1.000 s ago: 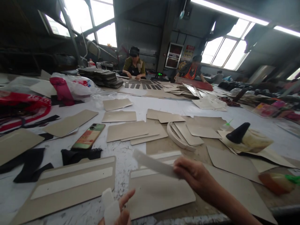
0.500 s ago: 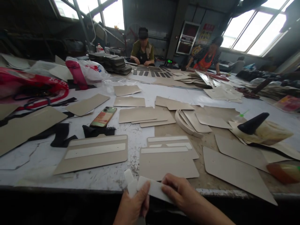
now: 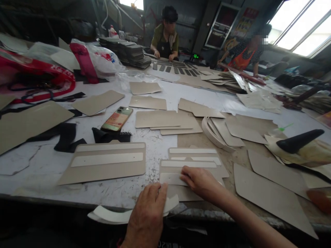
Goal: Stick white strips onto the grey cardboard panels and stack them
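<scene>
A beige panel [image 3: 186,194] with a small tab on its top edge lies at the front of the table, with one white strip [image 3: 188,164] along its upper part. Across its middle rests another white strip [image 3: 170,178]; my right hand [image 3: 203,182] pinches it from above and hides much of it. My left hand [image 3: 150,210] has its fingertips by that strip's left end, while several loose white strips [image 3: 111,214] stick out on both sides beneath its palm. To the left lies a similar panel [image 3: 103,174] bearing two white strips. A further stripped panel [image 3: 222,169] sits partly underneath mine.
Beige pieces [image 3: 157,119] and curved bands [image 3: 214,136] lie beyond. A phone [image 3: 117,118] and black scraps [image 3: 111,135] are left; a black-handled tool [image 3: 300,141] and bare panels [image 3: 271,196] right. Two people [image 3: 165,38] work at the far side.
My hands have gone from holding a white strip at the table edge to laying it on the front panel. The loose strips now spread under my left hand. The view has shifted slightly.
</scene>
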The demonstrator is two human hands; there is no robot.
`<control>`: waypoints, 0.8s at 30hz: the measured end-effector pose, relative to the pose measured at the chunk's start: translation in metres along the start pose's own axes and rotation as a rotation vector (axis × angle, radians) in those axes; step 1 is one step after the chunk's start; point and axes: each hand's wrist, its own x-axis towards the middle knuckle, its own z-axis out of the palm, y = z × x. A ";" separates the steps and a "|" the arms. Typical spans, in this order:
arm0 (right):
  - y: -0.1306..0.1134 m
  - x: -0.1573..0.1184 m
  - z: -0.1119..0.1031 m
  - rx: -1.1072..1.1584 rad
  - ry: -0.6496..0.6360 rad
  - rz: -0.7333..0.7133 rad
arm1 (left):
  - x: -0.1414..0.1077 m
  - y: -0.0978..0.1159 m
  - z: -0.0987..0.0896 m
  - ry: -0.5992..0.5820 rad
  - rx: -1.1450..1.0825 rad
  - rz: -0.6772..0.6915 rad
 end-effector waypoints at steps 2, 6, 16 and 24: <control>0.001 0.002 0.000 -0.034 -0.021 0.005 | -0.001 0.000 0.005 -0.026 0.054 0.092; -0.001 0.002 -0.002 -0.082 -0.043 0.011 | -0.006 -0.005 0.011 -0.148 0.130 0.204; -0.002 0.004 -0.004 -0.146 -0.049 0.025 | -0.006 -0.006 0.014 -0.209 0.143 0.218; 0.000 0.006 -0.006 -0.137 -0.070 0.027 | -0.006 -0.007 0.014 -0.208 0.126 0.208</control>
